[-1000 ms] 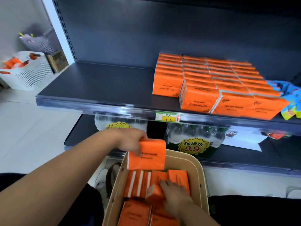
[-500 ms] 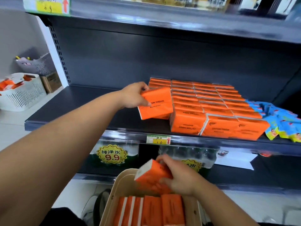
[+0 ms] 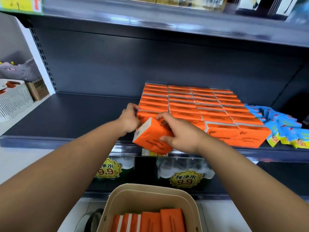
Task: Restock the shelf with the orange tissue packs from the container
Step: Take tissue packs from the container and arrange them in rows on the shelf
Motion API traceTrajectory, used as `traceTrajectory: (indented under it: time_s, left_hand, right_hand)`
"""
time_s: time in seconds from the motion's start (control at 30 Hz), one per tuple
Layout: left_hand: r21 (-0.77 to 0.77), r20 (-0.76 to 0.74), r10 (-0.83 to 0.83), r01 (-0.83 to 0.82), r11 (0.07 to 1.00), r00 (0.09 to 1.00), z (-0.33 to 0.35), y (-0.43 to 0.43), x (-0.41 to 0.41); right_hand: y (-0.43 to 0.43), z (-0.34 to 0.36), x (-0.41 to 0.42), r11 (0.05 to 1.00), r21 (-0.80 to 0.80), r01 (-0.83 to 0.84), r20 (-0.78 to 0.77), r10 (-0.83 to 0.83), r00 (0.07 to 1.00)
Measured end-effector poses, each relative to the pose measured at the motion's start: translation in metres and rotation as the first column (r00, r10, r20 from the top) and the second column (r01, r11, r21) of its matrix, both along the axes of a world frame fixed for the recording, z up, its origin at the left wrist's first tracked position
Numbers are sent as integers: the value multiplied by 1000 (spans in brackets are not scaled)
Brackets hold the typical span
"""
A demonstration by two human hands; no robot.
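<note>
I see the dark shelf (image 3: 66, 118) across mid frame. Its right half carries the stocked block (image 3: 200, 111) of orange tissue packs, 4 columns wide, rows running front to back, packs touching.

Lower tier, under the shelf: water multipacks (image 3: 184, 171) w/ yellow 9.9 stickers.

Bottom centre: beige container (image 3: 150, 193) w/ more orange packs (image 3: 150, 221) inside, partly cut off by the frame edge.

Right of the block, touching it: blue sachets (image 3: 284, 129). Far left, off the shelf: white slotted basket (image 3: 15, 101).

Held pack (image 3: 150, 139): tilted, white end up-left, in the air at the shelf's front edge, just in front of the block's front-left corner.

R hand (image 3: 180, 133) grips the held pack, fingers on top, thumb on the near face.

L hand (image 3: 129, 120) is curled round the left end of the corner pack (image 3: 147, 115) at the block's front left.
</note>
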State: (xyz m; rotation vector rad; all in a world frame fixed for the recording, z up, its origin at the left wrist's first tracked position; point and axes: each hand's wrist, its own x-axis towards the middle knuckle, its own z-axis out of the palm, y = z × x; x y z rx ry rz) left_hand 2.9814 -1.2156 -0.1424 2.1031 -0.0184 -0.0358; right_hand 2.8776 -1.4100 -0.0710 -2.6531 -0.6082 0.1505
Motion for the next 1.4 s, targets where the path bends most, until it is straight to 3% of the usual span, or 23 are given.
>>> traceTrajectory:
  time_s: [0.07,0.17,0.3,0.4,0.47,0.67,0.93,1.13,1.23,1.4]
  left_hand:
    - [-190,-139,4,-31,981,990,1,2,-5]
    - [-287,-285,-98,12,958,954,3,7,-8]
    - [-573,-313,-143,-66,817,939,10,11,-13]
    - [-691,-313,-234,-52,721,920,14,10,-18]
    - [-694,-312,-307,5,720,899,13,7,-20]
    - [-624,-263,-287,64,779,921,4,9,-22]
    - [-699,-99,-353,188,690,930,-10,8,-29]
    - [-466,-184,-205,99,879,961,-18,-12,-28]
    - [-383,-184,-156,76,921,971,-19,-13,-22]
    - [-274,-199,-162,104,956,966,-10,-15,-30]
  right_hand:
    - [5,1,6,999,-53,-12,29,14,999]
    - [12,2,16,994,-105,-28,63,34,997]
    - [25,7,29,988,-148,-53,172,79,982]
    - [36,6,42,975,-212,-70,238,121,964]
    - [39,2,49,968,-248,-50,246,113,963]
    - [34,-9,54,892,-452,14,286,130,949]
    - [43,-16,47,864,-498,77,393,146,908]
    - [31,-32,50,870,-454,193,424,21,905]
    - [24,-37,53,847,-478,232,362,-51,931]
    - [23,-45,54,814,-515,269,435,-22,900]
